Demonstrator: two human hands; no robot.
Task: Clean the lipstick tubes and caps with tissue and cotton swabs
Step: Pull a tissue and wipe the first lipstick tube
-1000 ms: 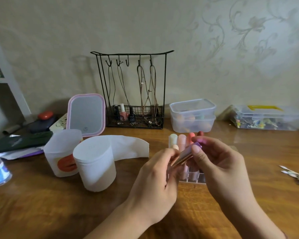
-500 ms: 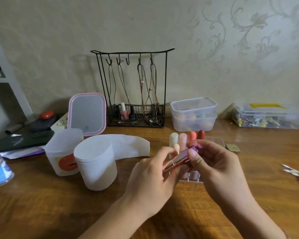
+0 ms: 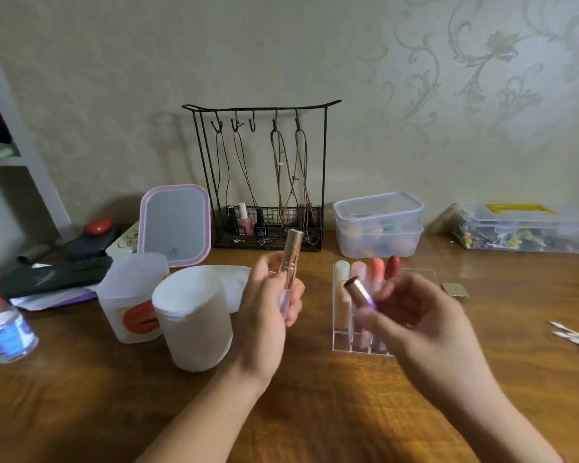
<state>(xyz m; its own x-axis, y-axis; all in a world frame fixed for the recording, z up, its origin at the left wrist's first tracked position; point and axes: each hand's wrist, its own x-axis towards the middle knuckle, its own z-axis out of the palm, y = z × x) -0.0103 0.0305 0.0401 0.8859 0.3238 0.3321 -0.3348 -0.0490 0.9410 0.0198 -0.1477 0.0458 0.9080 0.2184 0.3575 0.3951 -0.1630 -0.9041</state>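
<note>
My left hand [image 3: 268,312] holds a rose-gold lipstick tube [image 3: 290,259] upright above the table, its lower part hidden in my fingers. My right hand [image 3: 411,315] grips the tube's purple cap [image 3: 360,292], its open end turned up and to the left, about a hand's width from the tube. Behind my right hand stands a clear acrylic organiser [image 3: 345,342] with several capped lipsticks [image 3: 376,269]. A white tissue roll [image 3: 194,319] stands left of my left hand. Cotton swabs [image 3: 574,335] lie at the right edge.
A tissue container with an orange label [image 3: 131,295] and a pink mirror [image 3: 174,225] stand at the left. A black wire rack [image 3: 264,182], stacked clear boxes [image 3: 378,225] and a long clear case [image 3: 522,228] line the wall. A small bottle [image 3: 5,329] stands far left.
The cap has come off the tube. My left hand moved left and up with the tube; my right hand moved right with the cap.
</note>
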